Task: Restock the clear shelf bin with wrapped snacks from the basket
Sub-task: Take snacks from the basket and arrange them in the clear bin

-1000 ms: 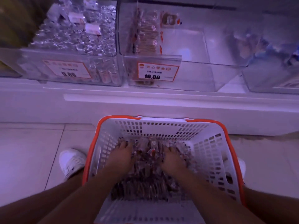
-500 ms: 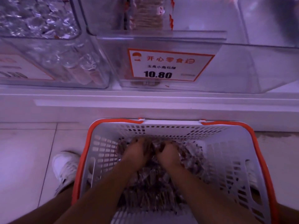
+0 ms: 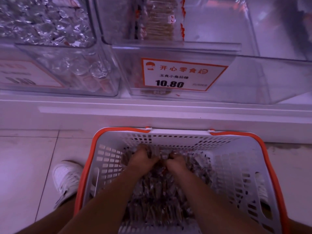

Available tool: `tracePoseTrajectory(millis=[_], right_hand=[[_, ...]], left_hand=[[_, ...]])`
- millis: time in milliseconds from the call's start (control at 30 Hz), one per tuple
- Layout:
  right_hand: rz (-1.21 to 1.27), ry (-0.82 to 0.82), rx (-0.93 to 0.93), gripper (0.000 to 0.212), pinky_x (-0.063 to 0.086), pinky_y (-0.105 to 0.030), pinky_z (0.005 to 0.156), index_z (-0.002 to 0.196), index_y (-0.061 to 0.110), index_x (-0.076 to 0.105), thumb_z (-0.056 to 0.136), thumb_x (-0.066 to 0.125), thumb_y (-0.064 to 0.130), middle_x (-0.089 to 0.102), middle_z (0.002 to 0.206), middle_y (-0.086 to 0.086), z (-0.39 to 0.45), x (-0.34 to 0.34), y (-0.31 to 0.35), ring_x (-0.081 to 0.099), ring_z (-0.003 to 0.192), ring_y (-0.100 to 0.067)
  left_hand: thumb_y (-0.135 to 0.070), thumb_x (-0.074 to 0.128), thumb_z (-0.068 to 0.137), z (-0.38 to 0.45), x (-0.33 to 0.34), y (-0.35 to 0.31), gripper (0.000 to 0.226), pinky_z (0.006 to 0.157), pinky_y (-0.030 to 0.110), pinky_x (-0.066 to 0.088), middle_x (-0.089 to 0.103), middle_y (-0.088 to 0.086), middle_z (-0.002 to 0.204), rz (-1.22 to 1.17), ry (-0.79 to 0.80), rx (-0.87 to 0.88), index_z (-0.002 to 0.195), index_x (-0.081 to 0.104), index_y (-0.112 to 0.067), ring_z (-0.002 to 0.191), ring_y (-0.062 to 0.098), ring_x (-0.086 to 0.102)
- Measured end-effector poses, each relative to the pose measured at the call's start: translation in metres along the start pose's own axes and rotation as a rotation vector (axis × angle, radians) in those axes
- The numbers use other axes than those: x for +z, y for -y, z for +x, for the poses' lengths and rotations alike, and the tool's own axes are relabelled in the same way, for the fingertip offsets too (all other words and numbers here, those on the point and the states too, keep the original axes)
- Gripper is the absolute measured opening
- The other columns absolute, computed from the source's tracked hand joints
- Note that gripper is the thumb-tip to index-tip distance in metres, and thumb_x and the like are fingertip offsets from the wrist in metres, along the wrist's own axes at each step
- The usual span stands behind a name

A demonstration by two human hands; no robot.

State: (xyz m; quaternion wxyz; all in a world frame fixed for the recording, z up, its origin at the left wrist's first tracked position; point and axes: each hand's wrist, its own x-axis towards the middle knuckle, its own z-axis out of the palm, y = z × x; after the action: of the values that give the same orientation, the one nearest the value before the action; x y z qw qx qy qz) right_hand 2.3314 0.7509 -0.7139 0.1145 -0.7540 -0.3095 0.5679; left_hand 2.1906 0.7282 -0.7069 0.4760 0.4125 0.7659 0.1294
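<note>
Floor (image 3: 25, 166): pale tiles; basket (image 3: 253, 149) stands on it.
Shelf (image 3: 152, 114): white; holds clear bin (image 3: 253, 78).
Left hand (image 3: 143, 159), right hand (image 3: 177, 162): fingers curled, gripping snacks (image 3: 157, 196).

Foil-wrapped candy bin (image 3: 50, 27) upper left; white shoe (image 3: 67, 179) on floor tiles (image 3: 25, 166).

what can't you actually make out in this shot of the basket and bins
- Fingertips of the left hand and right hand, head view: buried in the wrapped snacks, so how much each holds is hidden.
- Basket floor: covered by the snack pile.
- Clear bin behind the 10.80 price tag: its top is cut off by the frame edge.
- Left bin's label: blurred, unreadable.
- Right shoe: only glimpsed through the basket wall.
</note>
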Motion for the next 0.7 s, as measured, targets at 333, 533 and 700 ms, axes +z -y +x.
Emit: tracePoseTrajectory(millis=[333, 533, 700], right_hand=[[-0.060, 0.144, -0.123, 0.012, 0.056, -0.019, 0.071, 0.074, 0.024, 0.069, 0.079, 0.080, 0.026, 0.071, 0.075, 0.013, -0.025, -0.003, 0.001, 0.067, 0.071, -0.001], [0.354, 0.294, -0.038, 0.014, 0.060, -0.040, 0.068, 0.097, 0.009, 0.073, 0.084, 0.073, 0.004, 0.076, 0.089, -0.013, -0.071, -0.044, 0.029, 0.073, 0.081, -0.027], [0.458, 0.411, -0.105, 0.013, 0.052, -0.027, 0.052, 0.096, 0.008, 0.070, 0.089, 0.064, -0.001, 0.072, 0.078, -0.009, -0.129, -0.080, 0.073, 0.068, 0.063, -0.018]], left_hand=[[-0.013, 0.075, 0.086, -0.025, -0.007, 0.014, 0.018, 0.075, 0.026, 0.049, 0.068, 0.004, 0.086, -0.338, 0.033, -0.039, 0.094, 0.064, -0.001, 0.080, 0.013, 0.063], [0.018, 0.049, 0.071, -0.067, -0.042, -0.015, 0.032, 0.044, 0.027, 0.046, 0.066, 0.018, 0.067, -0.591, 0.219, -0.233, 0.090, 0.068, 0.002, 0.051, 0.023, 0.061], [0.007, 0.054, 0.073, -0.110, -0.073, -0.087, 0.020, 0.047, 0.020, 0.039, 0.057, 0.006, 0.050, -0.400, 0.174, -0.045, 0.067, 0.069, -0.006, 0.042, 0.016, 0.053]])
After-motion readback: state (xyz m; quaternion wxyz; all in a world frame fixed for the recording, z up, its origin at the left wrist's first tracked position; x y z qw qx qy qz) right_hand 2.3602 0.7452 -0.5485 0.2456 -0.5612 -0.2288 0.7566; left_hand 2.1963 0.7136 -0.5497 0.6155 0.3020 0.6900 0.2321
